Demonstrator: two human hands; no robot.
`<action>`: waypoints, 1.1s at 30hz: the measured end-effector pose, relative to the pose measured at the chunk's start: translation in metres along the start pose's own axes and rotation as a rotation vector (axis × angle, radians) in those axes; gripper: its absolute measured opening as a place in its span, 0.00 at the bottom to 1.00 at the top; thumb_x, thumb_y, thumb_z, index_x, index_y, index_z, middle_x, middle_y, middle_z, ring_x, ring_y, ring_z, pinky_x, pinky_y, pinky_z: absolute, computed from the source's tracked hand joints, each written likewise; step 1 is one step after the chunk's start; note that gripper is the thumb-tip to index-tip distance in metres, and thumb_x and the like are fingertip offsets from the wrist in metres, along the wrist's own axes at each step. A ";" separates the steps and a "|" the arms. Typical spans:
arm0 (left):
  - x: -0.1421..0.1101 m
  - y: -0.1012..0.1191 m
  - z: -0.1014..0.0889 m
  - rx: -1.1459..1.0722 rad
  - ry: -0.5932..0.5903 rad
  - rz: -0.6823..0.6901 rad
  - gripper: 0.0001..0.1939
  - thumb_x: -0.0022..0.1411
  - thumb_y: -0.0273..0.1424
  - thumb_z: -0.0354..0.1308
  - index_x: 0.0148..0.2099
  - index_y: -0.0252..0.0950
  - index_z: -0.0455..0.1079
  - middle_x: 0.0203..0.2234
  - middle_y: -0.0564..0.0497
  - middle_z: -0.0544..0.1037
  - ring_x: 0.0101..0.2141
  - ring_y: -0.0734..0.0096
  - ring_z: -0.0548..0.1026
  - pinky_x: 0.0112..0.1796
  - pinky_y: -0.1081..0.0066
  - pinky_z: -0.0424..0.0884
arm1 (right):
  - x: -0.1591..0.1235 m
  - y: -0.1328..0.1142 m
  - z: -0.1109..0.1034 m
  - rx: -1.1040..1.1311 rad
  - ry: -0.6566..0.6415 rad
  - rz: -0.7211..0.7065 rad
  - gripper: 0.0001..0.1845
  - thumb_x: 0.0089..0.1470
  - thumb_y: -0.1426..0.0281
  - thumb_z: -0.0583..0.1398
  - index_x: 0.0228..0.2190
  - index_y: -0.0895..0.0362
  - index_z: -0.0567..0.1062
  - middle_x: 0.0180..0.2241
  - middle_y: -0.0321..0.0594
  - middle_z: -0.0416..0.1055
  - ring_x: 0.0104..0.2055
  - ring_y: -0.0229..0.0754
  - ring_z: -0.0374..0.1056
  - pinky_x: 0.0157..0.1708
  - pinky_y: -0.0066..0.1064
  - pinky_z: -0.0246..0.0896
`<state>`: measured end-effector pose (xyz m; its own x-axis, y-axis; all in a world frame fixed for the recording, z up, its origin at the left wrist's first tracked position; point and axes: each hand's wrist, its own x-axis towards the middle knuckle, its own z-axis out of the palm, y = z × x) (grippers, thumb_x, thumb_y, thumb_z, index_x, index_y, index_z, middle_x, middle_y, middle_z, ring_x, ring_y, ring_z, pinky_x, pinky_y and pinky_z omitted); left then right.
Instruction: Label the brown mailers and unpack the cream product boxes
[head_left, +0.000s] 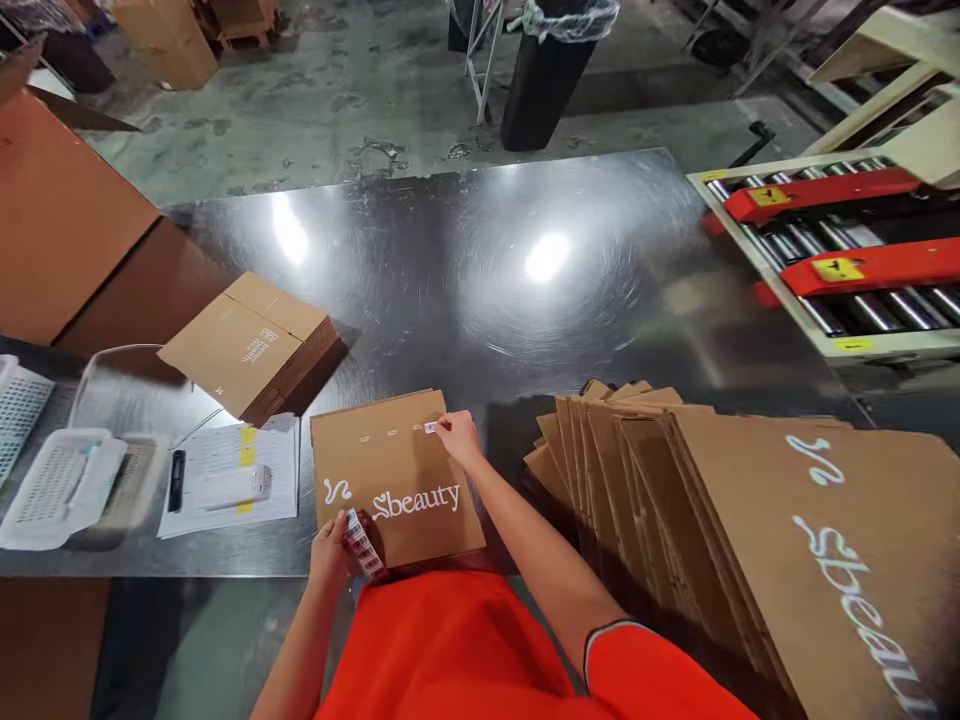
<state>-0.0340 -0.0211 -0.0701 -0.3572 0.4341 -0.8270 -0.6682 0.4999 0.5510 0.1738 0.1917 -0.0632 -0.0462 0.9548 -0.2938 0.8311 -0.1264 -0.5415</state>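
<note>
The shiny bench (480,260) holds 1 flat box (395,478) at its near edge. The right hand (459,437) pinches a small sticker (430,428) onto it; it could land crooked. The left hand (331,553) grips a sticker strip (361,545), which might slip.

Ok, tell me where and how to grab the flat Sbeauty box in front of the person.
Probably best by the bare right edge of the flat Sbeauty box, coming from the right. It lies flat on the metal table; the left hand with its sticker strip covers the near-left corner, and the right hand presses the far edge.
</note>
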 end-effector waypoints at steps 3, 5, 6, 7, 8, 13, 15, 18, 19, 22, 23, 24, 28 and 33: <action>0.001 0.001 -0.001 0.005 -0.011 0.007 0.11 0.51 0.35 0.68 0.28 0.32 0.74 0.24 0.44 0.82 0.26 0.68 0.79 0.31 0.71 0.75 | 0.000 -0.002 0.001 -0.024 0.002 0.024 0.08 0.54 0.73 0.61 0.29 0.57 0.81 0.36 0.43 0.71 0.39 0.40 0.67 0.41 0.27 0.61; 0.001 0.001 -0.002 0.016 -0.020 0.015 0.12 0.49 0.36 0.69 0.28 0.32 0.75 0.24 0.44 0.82 0.26 0.67 0.79 0.32 0.70 0.75 | -0.002 -0.004 0.001 -0.045 0.004 0.038 0.08 0.55 0.73 0.60 0.30 0.57 0.81 0.39 0.44 0.71 0.40 0.40 0.67 0.41 0.28 0.61; 0.001 0.001 -0.002 0.024 -0.023 0.020 0.12 0.48 0.37 0.69 0.28 0.32 0.75 0.25 0.44 0.82 0.26 0.67 0.79 0.32 0.70 0.75 | -0.003 -0.006 0.001 -0.057 0.006 0.045 0.08 0.56 0.73 0.60 0.31 0.56 0.81 0.40 0.44 0.70 0.40 0.40 0.67 0.41 0.28 0.61; 0.001 0.001 -0.002 0.031 -0.025 0.026 0.13 0.47 0.38 0.69 0.28 0.32 0.76 0.25 0.43 0.82 0.26 0.67 0.79 0.32 0.70 0.75 | -0.004 -0.007 0.000 -0.070 0.007 0.052 0.08 0.56 0.73 0.60 0.31 0.56 0.81 0.41 0.45 0.70 0.41 0.40 0.67 0.41 0.28 0.61; 0.001 0.001 -0.002 0.040 -0.025 0.034 0.15 0.45 0.39 0.70 0.28 0.31 0.76 0.25 0.43 0.82 0.26 0.67 0.79 0.31 0.70 0.75 | -0.006 -0.009 0.000 -0.084 0.009 0.060 0.08 0.56 0.72 0.60 0.31 0.56 0.81 0.42 0.45 0.69 0.41 0.41 0.67 0.41 0.29 0.61; 0.001 -0.001 -0.003 0.080 -0.020 0.079 0.24 0.37 0.46 0.72 0.28 0.30 0.76 0.24 0.43 0.82 0.24 0.68 0.78 0.27 0.71 0.72 | -0.010 -0.017 -0.001 -0.146 0.018 0.081 0.11 0.56 0.62 0.62 0.30 0.56 0.79 0.45 0.46 0.67 0.41 0.45 0.69 0.38 0.33 0.62; 0.001 -0.003 -0.003 0.095 -0.014 0.093 0.26 0.35 0.49 0.72 0.28 0.31 0.76 0.23 0.43 0.82 0.23 0.67 0.77 0.26 0.70 0.72 | -0.008 -0.017 0.000 -0.163 0.022 0.100 0.13 0.54 0.59 0.65 0.32 0.57 0.77 0.46 0.48 0.66 0.41 0.47 0.70 0.38 0.35 0.62; 0.002 -0.006 -0.002 0.128 -0.003 0.126 0.27 0.35 0.51 0.70 0.27 0.32 0.74 0.23 0.43 0.81 0.23 0.66 0.77 0.26 0.68 0.72 | -0.001 -0.012 0.004 -0.155 0.026 0.134 0.16 0.50 0.59 0.68 0.33 0.59 0.75 0.44 0.50 0.68 0.38 0.46 0.71 0.37 0.34 0.62; 0.003 -0.007 -0.001 0.143 -0.002 0.140 0.26 0.35 0.51 0.70 0.27 0.32 0.74 0.24 0.43 0.81 0.23 0.65 0.77 0.27 0.68 0.72 | 0.002 -0.008 0.005 -0.138 0.027 0.135 0.15 0.49 0.60 0.68 0.32 0.58 0.75 0.41 0.48 0.70 0.37 0.46 0.71 0.36 0.33 0.62; 0.007 -0.009 -0.001 0.207 0.002 0.198 0.27 0.36 0.54 0.68 0.26 0.34 0.72 0.23 0.44 0.80 0.25 0.63 0.77 0.29 0.64 0.73 | 0.009 0.005 0.005 -0.060 0.045 0.115 0.10 0.51 0.62 0.65 0.28 0.56 0.72 0.31 0.39 0.72 0.33 0.42 0.70 0.33 0.30 0.62; 0.008 -0.009 -0.002 0.235 0.009 0.226 0.27 0.37 0.55 0.66 0.25 0.36 0.70 0.22 0.45 0.79 0.25 0.62 0.77 0.29 0.63 0.73 | 0.011 0.010 0.004 -0.030 0.063 0.111 0.08 0.52 0.64 0.63 0.28 0.55 0.72 0.29 0.37 0.72 0.32 0.41 0.70 0.33 0.29 0.62; 0.010 -0.008 -0.004 0.268 0.026 0.262 0.27 0.38 0.57 0.64 0.23 0.37 0.68 0.20 0.47 0.77 0.26 0.60 0.77 0.30 0.62 0.73 | 0.011 0.016 0.002 0.000 0.086 0.110 0.06 0.54 0.65 0.60 0.30 0.55 0.72 0.27 0.35 0.72 0.31 0.40 0.70 0.32 0.28 0.62; 0.013 0.000 -0.013 0.430 0.158 0.471 0.24 0.45 0.54 0.61 0.17 0.41 0.59 0.23 0.46 0.74 0.41 0.49 0.76 0.43 0.55 0.71 | -0.006 0.039 -0.005 0.088 0.182 0.103 0.11 0.56 0.69 0.51 0.38 0.56 0.72 0.29 0.40 0.73 0.33 0.42 0.71 0.35 0.32 0.66; 0.015 0.006 -0.008 0.563 0.186 0.624 0.19 0.52 0.41 0.61 0.16 0.40 0.63 0.32 0.41 0.78 0.55 0.50 0.69 0.54 0.56 0.64 | -0.054 0.054 0.015 0.122 0.173 -0.035 0.15 0.52 0.64 0.55 0.38 0.58 0.73 0.39 0.52 0.72 0.44 0.52 0.70 0.49 0.44 0.65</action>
<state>-0.0483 -0.0175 -0.0803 -0.6858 0.6478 -0.3316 0.0917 0.5290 0.8437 0.2122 0.1294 -0.0884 0.0308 0.9898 -0.1389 0.7567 -0.1139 -0.6438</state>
